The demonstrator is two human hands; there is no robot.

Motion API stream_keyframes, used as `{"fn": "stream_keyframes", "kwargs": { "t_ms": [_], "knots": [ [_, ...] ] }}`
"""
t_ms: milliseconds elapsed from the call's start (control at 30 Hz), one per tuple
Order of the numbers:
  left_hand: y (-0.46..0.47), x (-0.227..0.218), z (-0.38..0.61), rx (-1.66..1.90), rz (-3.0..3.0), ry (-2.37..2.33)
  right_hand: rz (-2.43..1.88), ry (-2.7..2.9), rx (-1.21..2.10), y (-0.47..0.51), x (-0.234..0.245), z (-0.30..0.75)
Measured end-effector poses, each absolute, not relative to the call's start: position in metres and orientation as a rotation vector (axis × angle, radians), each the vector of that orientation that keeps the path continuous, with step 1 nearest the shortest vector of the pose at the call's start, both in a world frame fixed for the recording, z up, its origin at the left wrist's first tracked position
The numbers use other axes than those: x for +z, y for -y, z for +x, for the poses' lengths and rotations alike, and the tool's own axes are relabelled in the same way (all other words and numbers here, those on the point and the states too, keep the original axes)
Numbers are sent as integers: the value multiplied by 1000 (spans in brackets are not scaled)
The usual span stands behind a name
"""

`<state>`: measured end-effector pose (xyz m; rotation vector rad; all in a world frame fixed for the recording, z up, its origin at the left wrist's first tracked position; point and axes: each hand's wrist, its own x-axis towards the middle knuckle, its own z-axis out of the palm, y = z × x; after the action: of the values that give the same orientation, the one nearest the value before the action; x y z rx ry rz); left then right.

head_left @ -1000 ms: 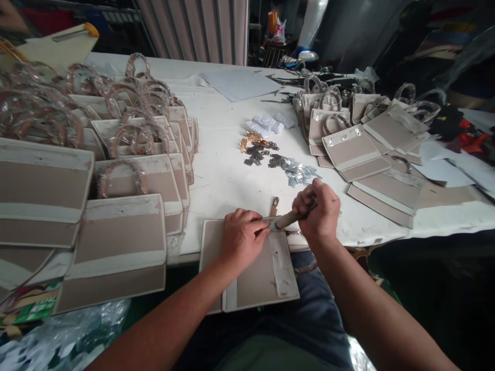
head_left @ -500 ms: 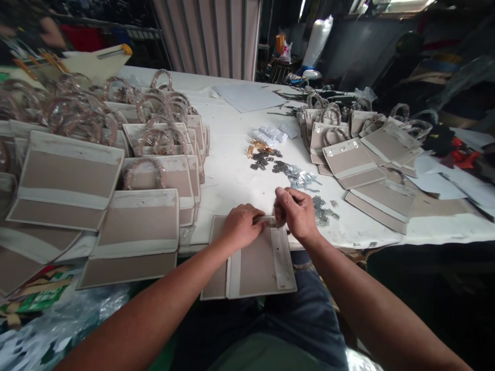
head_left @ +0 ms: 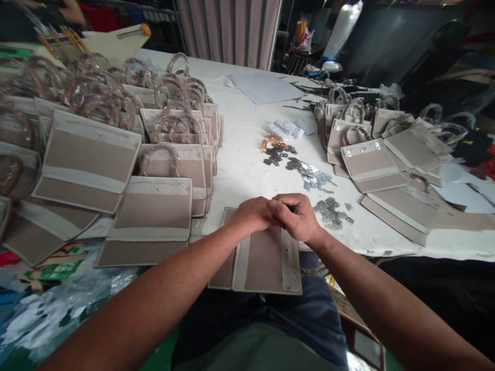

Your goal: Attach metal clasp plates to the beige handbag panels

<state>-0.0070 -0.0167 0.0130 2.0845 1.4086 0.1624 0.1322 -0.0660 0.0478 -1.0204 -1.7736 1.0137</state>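
My left hand (head_left: pixel 255 214) and my right hand (head_left: pixel 296 217) press together over the top edge of a beige handbag panel (head_left: pixel 263 265), which has a pale strip down its middle. Their fingers overlap, and a small dark piece (head_left: pixel 291 208) shows between them; the rest of what they hold is hidden. Beyond my right hand lies a small heap of silver metal plates (head_left: pixel 330 212). Farther up the white table are more silver plates (head_left: pixel 313 176), dark clasps (head_left: pixel 275 154), gold fittings (head_left: pixel 273 141) and white packets (head_left: pixel 288 129).
Stacks of beige bag panels (head_left: pixel 154 211) with wrapped ring handles (head_left: pixel 172 129) fill the table's left side, and more stacks (head_left: pixel 371 159) stand at right. A grey sheet (head_left: pixel 265 87) lies at the far side. A co-worker's arm (head_left: pixel 65 10) shows at top left.
My hands have come together over the panel, hiding the small metal strip seen earlier. The wooden-handled tool in my right hand is no longer visible. The whole view has shifted as my head moved.
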Motion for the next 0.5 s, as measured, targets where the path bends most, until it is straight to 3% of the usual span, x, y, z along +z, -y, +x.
{"fn": "stream_keyframes", "kwargs": {
  "t_ms": [167,500],
  "knots": [
    [12,21,-8,30,2039,-1379,-978,1825,814,78,46,142],
    [0,26,-1,-48,2023,-1347,-959,1530,810,81,57,133]
  ]
}}
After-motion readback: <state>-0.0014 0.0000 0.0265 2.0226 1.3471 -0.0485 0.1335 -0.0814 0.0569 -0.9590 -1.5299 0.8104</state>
